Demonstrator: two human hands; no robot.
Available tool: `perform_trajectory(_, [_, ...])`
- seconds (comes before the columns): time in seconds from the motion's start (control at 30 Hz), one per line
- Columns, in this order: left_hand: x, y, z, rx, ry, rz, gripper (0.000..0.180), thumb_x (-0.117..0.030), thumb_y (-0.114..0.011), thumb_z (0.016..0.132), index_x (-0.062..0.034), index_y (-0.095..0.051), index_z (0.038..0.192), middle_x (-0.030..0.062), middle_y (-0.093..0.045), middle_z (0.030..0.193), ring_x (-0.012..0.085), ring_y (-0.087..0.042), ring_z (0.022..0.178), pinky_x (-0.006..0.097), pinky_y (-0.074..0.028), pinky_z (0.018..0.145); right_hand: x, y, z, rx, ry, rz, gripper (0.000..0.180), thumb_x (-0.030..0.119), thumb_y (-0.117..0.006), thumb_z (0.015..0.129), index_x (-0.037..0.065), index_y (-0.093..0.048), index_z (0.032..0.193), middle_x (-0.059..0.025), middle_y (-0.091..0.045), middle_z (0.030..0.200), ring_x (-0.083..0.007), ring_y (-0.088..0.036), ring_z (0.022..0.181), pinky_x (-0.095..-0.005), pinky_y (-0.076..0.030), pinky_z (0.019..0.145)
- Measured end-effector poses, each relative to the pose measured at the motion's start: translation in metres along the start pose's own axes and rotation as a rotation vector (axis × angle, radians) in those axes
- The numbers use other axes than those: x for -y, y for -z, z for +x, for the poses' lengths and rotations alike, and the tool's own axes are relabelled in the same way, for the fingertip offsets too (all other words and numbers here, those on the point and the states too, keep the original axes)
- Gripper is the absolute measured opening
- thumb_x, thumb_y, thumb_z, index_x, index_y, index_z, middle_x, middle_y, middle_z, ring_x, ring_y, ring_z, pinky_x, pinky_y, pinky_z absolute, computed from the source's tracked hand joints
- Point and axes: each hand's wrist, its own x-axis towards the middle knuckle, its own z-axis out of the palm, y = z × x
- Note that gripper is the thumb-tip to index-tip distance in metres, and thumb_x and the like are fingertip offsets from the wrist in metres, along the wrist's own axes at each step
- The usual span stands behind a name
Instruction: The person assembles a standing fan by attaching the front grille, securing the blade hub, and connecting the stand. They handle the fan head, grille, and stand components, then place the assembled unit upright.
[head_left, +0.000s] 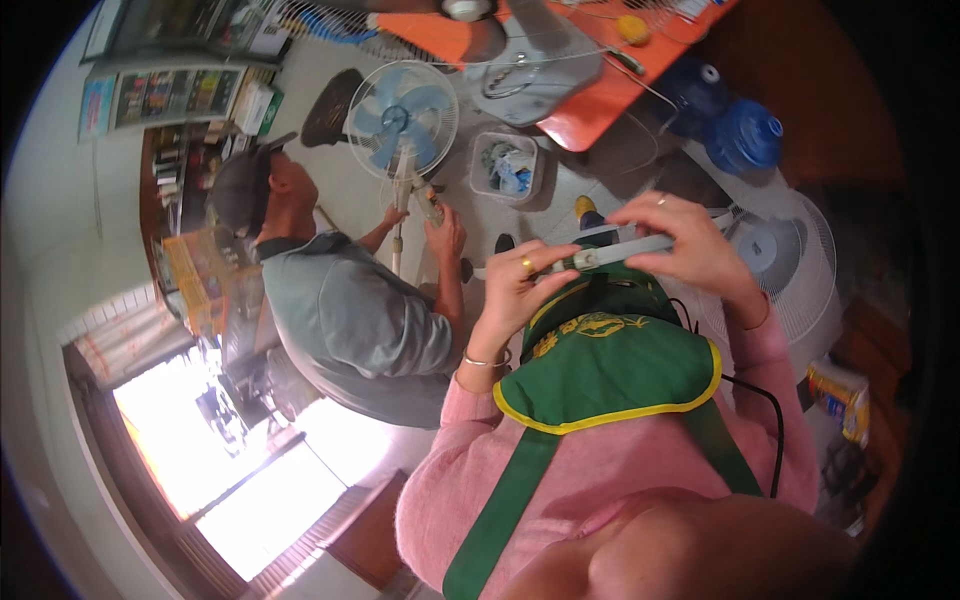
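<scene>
A long, pale grey plastic piece [628,250] spans both my hands in front of the green apron [610,375]. My left hand [520,285] pinches its darker end, where small details show that I cannot make out. Around the other end are the bent fingers and thumb of my right hand [685,245]. To my left a person in a grey jacket [355,310] stands by a pedestal fan [395,120] with light blue blades. One of that person's hands is at the fan's pole, and the other holds a slim part [428,203] near it.
A white bin [507,168] with crumpled plastic stands on the floor ahead. Beyond it is an orange table [600,105] with a grey fan base [525,75] on it. Blue water jugs [745,137] stand at the right, and another caged fan [785,255] sits close beside my right arm.
</scene>
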Motion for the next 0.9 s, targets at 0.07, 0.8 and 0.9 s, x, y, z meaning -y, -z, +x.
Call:
perform_trajectory(0.07, [0.010, 0.001, 0.004, 0.002, 0.013, 0.001, 0.028, -0.011, -0.077, 0.072, -0.0083, -0.071, 0.099, 0.0063, -0.058, 0.068, 0.0162, -0.050, 0.054, 0.027, -0.038, 0.051, -0.041, 0.015, 0.020, -0.027, -0.029, 0.086, 0.044, 0.017, -0.067, 0.077, 0.008, -0.059, 0.120, -0.0058, -0.060, 0.101, -0.0133, -0.057, 0.085, -0.0263, -0.046, 0.076])
perform_trajectory(0.8, [0.054, 0.047, 0.049, -0.169, 0.133, -0.045, 0.022, -0.015, -0.075, 0.074, -0.0089, -0.069, 0.095, 0.0062, -0.066, 0.079, 0.0223, -0.064, 0.067, 0.031, -0.047, 0.057, -0.495, 0.088, 0.246, -0.318, -0.413, -0.806, 0.035, 0.033, -0.061, 0.083, 0.007, -0.057, 0.105, -0.0243, -0.062, 0.096, -0.0423, -0.059, 0.092, -0.0529, -0.046, 0.079])
perform_trajectory(0.9, [0.055, 0.053, 0.055, -0.164, 0.130, -0.055, 0.022, -0.013, -0.074, 0.075, -0.0068, -0.069, 0.096, 0.0066, -0.065, 0.078, 0.0212, -0.063, 0.067, 0.030, -0.047, 0.057, -0.491, 0.083, 0.251, -0.311, -0.283, -0.871, 0.035, 0.033, -0.061, 0.083, 0.005, -0.057, 0.104, -0.0242, -0.062, 0.094, -0.0424, -0.059, 0.091, -0.0524, -0.046, 0.078])
